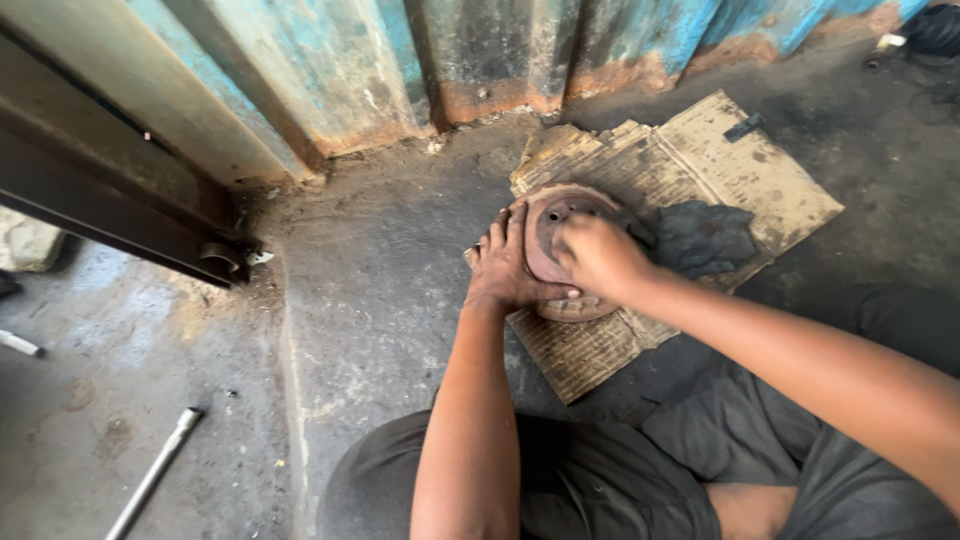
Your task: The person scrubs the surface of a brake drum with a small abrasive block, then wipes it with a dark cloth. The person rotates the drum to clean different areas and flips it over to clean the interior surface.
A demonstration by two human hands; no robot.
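Both grips rest loosely on one rusty disc (560,225): left hand (505,265) flat, right hand (600,255) curled; one rag (705,238) beside.

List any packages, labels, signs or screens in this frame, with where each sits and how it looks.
No labels, signs or screens show.
Flattened cardboard: the only packaging material, lying on the concrete floor before the blue rusted metal wall; tan, grimy, torn edges.
On it: a round rusty metal disc under the left hand and right hand, with a dark grey rag beside.
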